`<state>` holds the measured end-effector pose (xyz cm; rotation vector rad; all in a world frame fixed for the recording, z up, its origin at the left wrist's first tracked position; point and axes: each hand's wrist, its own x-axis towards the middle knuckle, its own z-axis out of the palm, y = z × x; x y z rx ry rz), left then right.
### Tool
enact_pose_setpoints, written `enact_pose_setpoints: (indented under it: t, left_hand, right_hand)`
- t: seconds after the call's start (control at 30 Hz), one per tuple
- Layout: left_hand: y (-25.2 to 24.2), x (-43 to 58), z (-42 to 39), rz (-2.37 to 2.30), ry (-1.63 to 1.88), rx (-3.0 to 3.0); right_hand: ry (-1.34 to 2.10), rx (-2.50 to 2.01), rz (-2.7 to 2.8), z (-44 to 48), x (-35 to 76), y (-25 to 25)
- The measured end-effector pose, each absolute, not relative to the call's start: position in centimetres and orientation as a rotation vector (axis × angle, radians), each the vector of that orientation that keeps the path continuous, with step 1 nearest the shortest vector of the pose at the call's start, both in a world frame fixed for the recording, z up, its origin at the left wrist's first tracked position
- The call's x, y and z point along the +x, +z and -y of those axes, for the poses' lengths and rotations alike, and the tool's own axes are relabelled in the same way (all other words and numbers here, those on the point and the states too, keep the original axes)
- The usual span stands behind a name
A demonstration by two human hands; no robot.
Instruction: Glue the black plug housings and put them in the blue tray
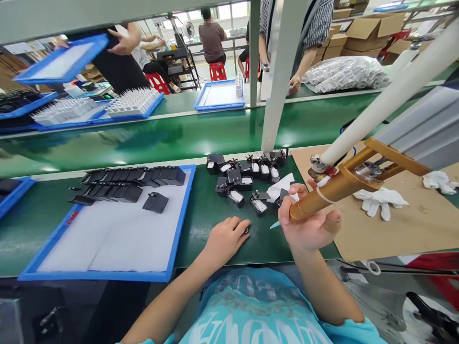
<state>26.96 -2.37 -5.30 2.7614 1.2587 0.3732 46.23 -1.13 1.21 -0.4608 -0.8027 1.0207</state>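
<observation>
My right hand (304, 222) is wrapped around the gold barrel of a glue dispensing gun (322, 193). Its pale blue nozzle (275, 224) points left and down above the green bench. Low on the bench, my left hand (225, 239) is closed over a small dark piece (246, 231); the fingers hide most of it. Just beyond both hands lie several black plastic housings (258, 203) with white parts inside, loosely grouped. A crumpled white tissue (281, 188) is among them. To the left, a blue-rimmed tray (175, 239) carries rows of black housings (124, 192) and a single one (156, 202) apart.
On the right, a cardboard sheet (405, 229) bears white gloves (382, 198). A white post (278, 86) rises behind the housings. Beyond the green conveyor (161, 143) are trays of white parts (134, 102), a plastic-wrapped bundle (344, 74) and several people working.
</observation>
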Motion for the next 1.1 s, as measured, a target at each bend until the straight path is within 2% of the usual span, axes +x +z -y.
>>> enact_pose_setpoints:
  t: [0.17, 0.3, 0.43, 0.57, 0.77, 0.93, 1.1]
  left_hand:
    - [-3.6, 24.7, 3.0, -1.393, 0.484, 2.666]
    - [-2.1, 17.6, 0.8, -1.872, 0.627, 2.628]
    - [-2.8, 10.9, -2.4, -2.21, 0.448, 2.63]
    - [-4.2, 9.1, -3.8, -2.274, 0.551, 2.553]
    - [-4.3, 8.3, -4.5, -2.028, 1.026, 1.751]
    - [-2.9, 8.0, -4.0, -1.856, 1.135, 1.493]
    - [-0.9, 10.4, -1.2, -1.196, 1.293, 0.924]
  right_hand:
    - [1.054, -0.476, 0.743, 1.5, 46.8, 1.1]
    - [1.062, -0.519, 0.711, 1.4, 47.3, 0.6]
    - [1.051, -0.552, 0.689, 1.3, 47.1, 0.5]
    - [1.052, -0.577, 0.681, 1.3, 46.5, 1.0]
    - [1.057, -0.61, 0.675, 1.5, 46.3, 1.3]
    - [1.05, -0.625, 0.671, 1.4, 46.5, 1.3]
    - [1.02, -0.761, 0.603, 1.6, 46.1, 2.2]
